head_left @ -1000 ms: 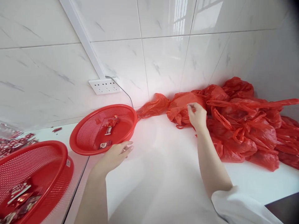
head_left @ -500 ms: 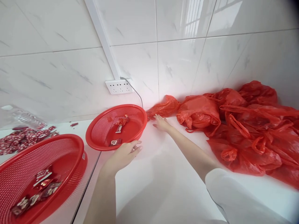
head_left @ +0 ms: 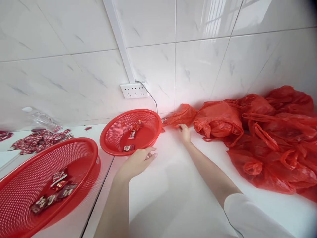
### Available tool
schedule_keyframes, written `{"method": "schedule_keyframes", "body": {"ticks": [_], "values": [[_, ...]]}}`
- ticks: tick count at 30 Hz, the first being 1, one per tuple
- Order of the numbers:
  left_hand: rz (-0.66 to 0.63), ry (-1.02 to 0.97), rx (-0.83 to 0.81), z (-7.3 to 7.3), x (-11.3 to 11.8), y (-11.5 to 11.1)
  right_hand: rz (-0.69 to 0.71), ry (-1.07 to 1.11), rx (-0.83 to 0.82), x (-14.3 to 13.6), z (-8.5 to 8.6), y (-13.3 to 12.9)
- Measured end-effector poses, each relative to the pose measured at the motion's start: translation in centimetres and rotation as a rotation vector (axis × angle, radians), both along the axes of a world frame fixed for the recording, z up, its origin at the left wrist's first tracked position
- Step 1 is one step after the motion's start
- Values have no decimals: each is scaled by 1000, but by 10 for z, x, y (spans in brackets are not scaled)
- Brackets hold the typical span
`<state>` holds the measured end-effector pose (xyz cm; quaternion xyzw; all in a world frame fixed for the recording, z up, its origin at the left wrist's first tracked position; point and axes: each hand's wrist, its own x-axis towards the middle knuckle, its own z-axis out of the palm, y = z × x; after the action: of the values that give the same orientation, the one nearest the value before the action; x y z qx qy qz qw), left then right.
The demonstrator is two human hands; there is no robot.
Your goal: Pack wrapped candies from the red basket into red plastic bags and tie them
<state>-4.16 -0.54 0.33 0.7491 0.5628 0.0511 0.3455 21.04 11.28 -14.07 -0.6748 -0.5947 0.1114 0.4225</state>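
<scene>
My left hand (head_left: 137, 161) rests on the near rim of a small red mesh basket (head_left: 119, 127) that holds a few red candy packets (head_left: 132, 133). My right hand (head_left: 184, 132) reaches to the back of the white counter and pinches the edge of a small red plastic bag (head_left: 180, 115) lying against the wall, just right of the basket. A big heap of red plastic bags (head_left: 267, 135) fills the counter to the right of that hand.
A larger red mesh basket (head_left: 24, 165) with several candy packets sits at the near left. More red packets (head_left: 37, 140) and a clear plastic bag (head_left: 42, 118) lie at the far left. A wall socket (head_left: 134, 90) with a cable hangs above the small basket.
My right hand left the big bag in the heap, swept left across the counter and now pinches the small bag by the wall. My left hand stayed on the basket rim.
</scene>
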Motion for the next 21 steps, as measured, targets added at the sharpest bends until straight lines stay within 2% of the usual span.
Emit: {"method": "schedule_keyframes", "body": {"ticks": [2, 5, 8, 11, 15, 21], "values": [[2, -18, 23, 2, 0, -1, -61, 64, 81, 9, 17, -6], [-4, -37, 92, 4, 3, -2, -95, 119, 207, 22, 53, -23], [-2, -92, 191, 5, 9, -3, -10, 231, 353, 29, 93, -49], [51, -223, 305, 7, 17, -6, 39, 283, 407, 30, 124, -76], [100, -360, 421, 12, 22, -13, 85, 333, 398, 27, 144, -102], [163, -482, 507, 11, 23, -17, 126, 320, 413, 22, 152, -116]]}}
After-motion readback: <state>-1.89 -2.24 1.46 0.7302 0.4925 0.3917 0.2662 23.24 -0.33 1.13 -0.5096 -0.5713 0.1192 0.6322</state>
